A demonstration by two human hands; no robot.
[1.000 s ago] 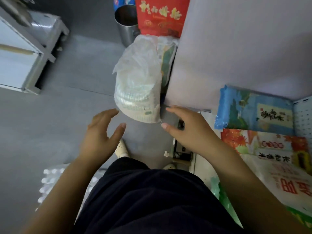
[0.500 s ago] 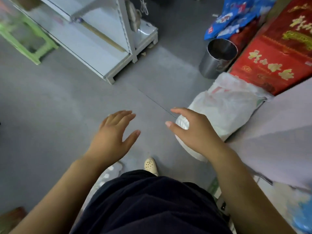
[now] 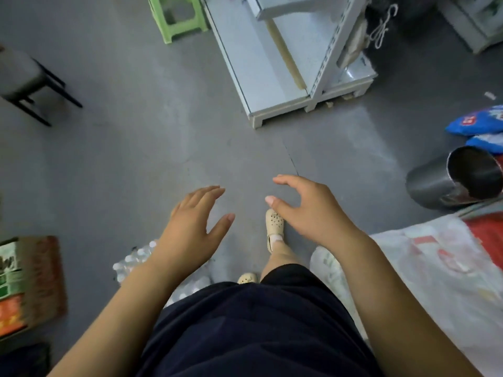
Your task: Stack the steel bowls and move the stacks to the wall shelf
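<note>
Since half a second ago the view has swung left: the white shelf unit (image 3: pixel 272 63) now stands at top centre instead of top left, the steel pot (image 3: pixel 435 183) has slid to the right edge, and a black stool (image 3: pixel 21 74) and a printed carton (image 3: pixel 27 281) have come into sight on the left. Both hands remain held out in front of the body, holding nothing.

Looking down, the left hand (image 3: pixel 190 227) hovers over the grey floor (image 3: pixel 136 159), palm down, fingers straight and together, thumb spread. The right hand (image 3: pixel 313 210) hovers just beside it, apart from it, fingers loosely bent, thumb pointing left. Neither hand touches anything.

Below the hands are dark shorts (image 3: pixel 258 330) and a cream perforated shoe (image 3: pixel 275 224) stepping forward on the floor. A wrapped pack of bottles (image 3: pixel 136 259) lies under the left forearm. A white plastic sack (image 3: pixel 435 268) lies under the right forearm, near the pot. Blue packets (image 3: pixel 479 123) lie behind the pot at the right edge. A green stool (image 3: pixel 177 20) stands at the top, left of the shelf unit.

Where the steel bowls are cannot be told from this view.
</note>
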